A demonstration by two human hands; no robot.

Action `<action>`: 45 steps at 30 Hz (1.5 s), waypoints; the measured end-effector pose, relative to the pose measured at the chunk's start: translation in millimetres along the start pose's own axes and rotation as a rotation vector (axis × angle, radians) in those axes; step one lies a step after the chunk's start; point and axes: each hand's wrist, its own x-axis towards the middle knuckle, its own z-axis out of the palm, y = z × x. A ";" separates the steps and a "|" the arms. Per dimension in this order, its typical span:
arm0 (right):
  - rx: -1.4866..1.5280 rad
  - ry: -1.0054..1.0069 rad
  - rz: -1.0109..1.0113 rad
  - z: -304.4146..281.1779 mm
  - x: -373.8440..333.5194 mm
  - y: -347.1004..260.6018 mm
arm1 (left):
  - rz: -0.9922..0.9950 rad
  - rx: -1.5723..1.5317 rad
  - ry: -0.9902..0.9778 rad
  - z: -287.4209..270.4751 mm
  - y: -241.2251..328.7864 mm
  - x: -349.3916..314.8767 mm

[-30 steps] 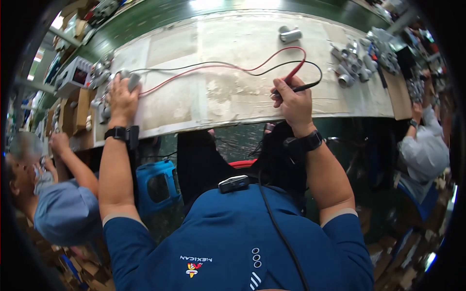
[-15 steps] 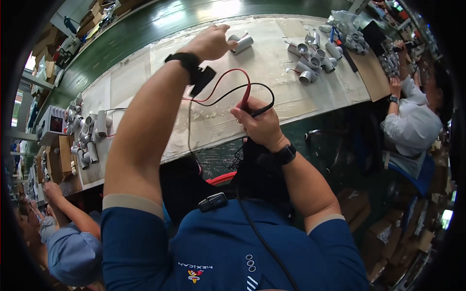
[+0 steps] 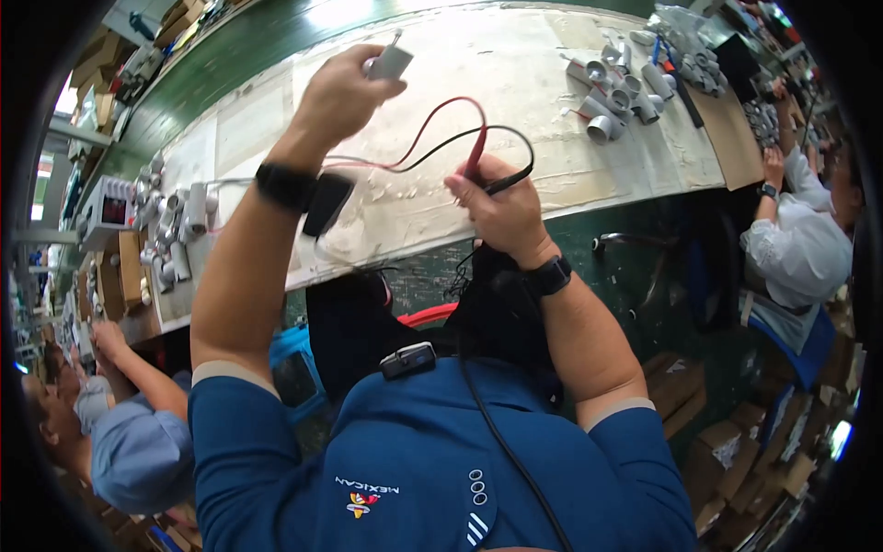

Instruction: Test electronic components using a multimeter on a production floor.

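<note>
My left hand (image 3: 345, 92) is raised over the workbench (image 3: 515, 64) and holds a small grey cylindrical part (image 3: 388, 63) with thin leads sticking up. My right hand (image 3: 501, 207) rests near the bench's front edge and grips a red and a black test probe (image 3: 485, 164) together. Their red and black leads (image 3: 432, 138) loop across the bench toward the left. Both wrists wear black bands.
Several grey cylindrical parts (image 3: 616, 92) lie at the bench's right. More grey parts (image 3: 175, 230) and a meter box (image 3: 108, 212) stand at the left. One person (image 3: 800, 239) works at the right, another person (image 3: 120, 432) at lower left. Cardboard boxes (image 3: 736, 451) sit on the floor.
My left hand has swung from the left pile across to the right parts and now lifts a grey part above the bench middle. The right hand kept its grip on the probes.
</note>
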 end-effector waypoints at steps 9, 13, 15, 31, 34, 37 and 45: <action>0.189 -0.056 0.267 32.6 3.9 -33.1 | -0.329 -1.007 0.023 21.7 -1.9 -251.4; 0.198 -0.145 0.211 75.7 -4.7 -46.5 | -0.393 -1.096 0.028 33.8 -23.8 -278.4; 0.181 -0.212 0.172 90.5 -9.0 -45.9 | -0.406 -1.115 0.019 37.2 -30.0 -282.6; -0.016 -0.284 -0.039 129.0 -7.6 -38.6 | -0.470 -1.094 0.070 33.8 -38.1 -288.1; -0.033 -0.291 -0.033 129.5 -7.2 -37.1 | -0.475 -1.106 0.068 34.7 -38.4 -287.7; -0.070 -0.297 -0.035 129.2 -5.4 -35.8 | -0.469 -1.107 0.066 35.4 -40.4 -286.5; -0.145 -0.299 -0.188 132.6 -3.5 -41.5 | -0.470 -1.136 0.058 28.8 -40.0 -284.7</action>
